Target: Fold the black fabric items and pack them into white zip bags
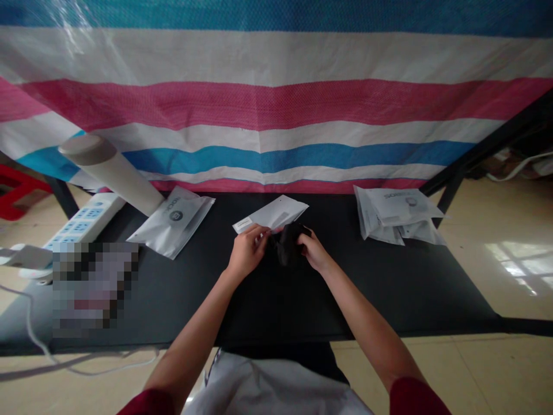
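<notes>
Head view: dark tabletop (410, 288), striped sheet (268, 104), pale floor (496, 369); right hand (313, 249) grip pinching black item (287, 246); left hand (247, 249) unclear.

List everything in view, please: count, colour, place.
Soft crumpled item: one, black, between hands.
Flat labelled packet: one, white, beyond hands.
Printed frosted plastic bag: one, whitish, table's left.
Pile of frosted bags: several, whitish, table's right.
Cylindrical bottle: one, white, greyish cap, back left.
Long power strip: one, white, left edge.
Boxy plug: one, white, at strip.
Pixelated patch: one, greyish, front left, contents hidden.
Thin cables: white, count unclear, lower left.
Flat table: one, black, centre.
Striped woven sheet: one, blue, white, pink, behind table.
Angular object: one, red, far left.
Left hand: one, bare, centre.
Right hand: one, bare, centre.
</notes>
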Demonstrator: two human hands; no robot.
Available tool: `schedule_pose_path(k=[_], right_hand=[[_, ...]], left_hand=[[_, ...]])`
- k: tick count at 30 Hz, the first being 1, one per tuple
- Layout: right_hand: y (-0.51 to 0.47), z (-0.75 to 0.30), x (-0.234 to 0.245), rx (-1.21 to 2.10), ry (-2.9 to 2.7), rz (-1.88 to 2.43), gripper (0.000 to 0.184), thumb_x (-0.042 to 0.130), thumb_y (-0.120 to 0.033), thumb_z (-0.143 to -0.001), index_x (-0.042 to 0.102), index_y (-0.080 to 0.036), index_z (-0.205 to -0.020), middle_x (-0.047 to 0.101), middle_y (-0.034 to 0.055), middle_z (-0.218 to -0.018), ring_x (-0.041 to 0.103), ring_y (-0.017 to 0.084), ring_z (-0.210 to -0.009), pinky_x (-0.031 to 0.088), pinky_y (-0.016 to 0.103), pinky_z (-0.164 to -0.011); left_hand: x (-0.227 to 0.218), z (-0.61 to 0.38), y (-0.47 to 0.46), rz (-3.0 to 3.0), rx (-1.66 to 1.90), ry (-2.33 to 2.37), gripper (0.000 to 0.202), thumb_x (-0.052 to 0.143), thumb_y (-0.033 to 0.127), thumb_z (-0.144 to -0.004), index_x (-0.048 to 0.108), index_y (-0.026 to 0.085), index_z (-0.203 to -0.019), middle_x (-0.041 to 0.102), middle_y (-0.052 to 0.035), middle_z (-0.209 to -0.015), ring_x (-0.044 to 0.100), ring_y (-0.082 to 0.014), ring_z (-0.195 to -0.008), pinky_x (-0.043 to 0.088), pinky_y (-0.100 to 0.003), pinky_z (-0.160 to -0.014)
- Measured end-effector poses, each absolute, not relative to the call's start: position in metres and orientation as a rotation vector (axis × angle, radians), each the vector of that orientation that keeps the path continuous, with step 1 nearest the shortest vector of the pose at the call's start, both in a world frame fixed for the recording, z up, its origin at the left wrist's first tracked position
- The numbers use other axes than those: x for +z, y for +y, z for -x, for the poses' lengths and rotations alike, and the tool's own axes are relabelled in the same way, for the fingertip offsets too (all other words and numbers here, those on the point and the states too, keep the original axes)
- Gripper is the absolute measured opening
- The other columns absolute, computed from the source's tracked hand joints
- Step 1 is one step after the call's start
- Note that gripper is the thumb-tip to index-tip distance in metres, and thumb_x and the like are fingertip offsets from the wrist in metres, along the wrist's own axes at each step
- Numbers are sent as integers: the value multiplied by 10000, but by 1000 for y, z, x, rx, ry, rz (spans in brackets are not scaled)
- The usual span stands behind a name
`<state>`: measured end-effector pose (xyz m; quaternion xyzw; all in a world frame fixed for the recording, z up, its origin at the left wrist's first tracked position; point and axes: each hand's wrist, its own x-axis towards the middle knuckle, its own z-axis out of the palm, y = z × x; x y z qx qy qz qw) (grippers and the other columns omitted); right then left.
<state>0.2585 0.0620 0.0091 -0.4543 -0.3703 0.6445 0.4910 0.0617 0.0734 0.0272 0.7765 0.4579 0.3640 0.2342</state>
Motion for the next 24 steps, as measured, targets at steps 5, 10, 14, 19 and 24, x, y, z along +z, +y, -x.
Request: schedule_pose_path(k=[5, 10, 14, 19, 24], right_hand=[[63, -260, 11, 1487, -1282, 1087, 186, 582, -148, -630, 666, -222, -778, 609, -44, -726, 538, 151, -726, 414, 267, -691], [64, -256, 5, 1554, -1267, 1163, 123, 599, -161, -677, 665, -216, -765, 623, -41, -722, 545, 149, -702, 426, 265, -678], [69, -257, 2, 1524, -913, 1285, 86, 601, -208, -650, 642, -209, -726, 615, -44, -674, 538, 142, -653, 416, 249, -611], [75, -255, 2, 1522, -550, 1270, 117, 652, -275, -615, 628, -199, -700, 601, -46, -625, 550, 135, -632, 399, 235, -566], [74, -247, 3, 1381, -500, 1205, 197, 701, -290, -616, 670, -192, -785, 659, -30, -700, 595, 156, -703, 431, 250, -632]], left_hand=[[29, -66, 71, -2065, 1065, 1135, 250, 499, 330, -964, 698, 180, -986, 620, -49, -823, 555, -146, -703, 446, -252, -629], [31, -72, 65, -2029, 1097, 1068, 237, 518, 320, -963, 699, 178, -1020, 615, -47, -826, 556, -149, -724, 452, -257, -652], [31, -74, 64, -2045, 1073, 1057, 252, 510, 328, -966, 702, 178, -1031, 620, -56, -841, 563, -153, -728, 456, -258, -640], [27, -73, 64, -2040, 1053, 1112, 258, 517, 318, -960, 699, 177, -1077, 618, -42, -797, 560, -131, -666, 446, -233, -596], [24, -74, 63, -1952, 1033, 1146, 275, 524, 324, -948, 697, 163, -1088, 651, -42, -793, 573, -113, -617, 442, -202, -536]])
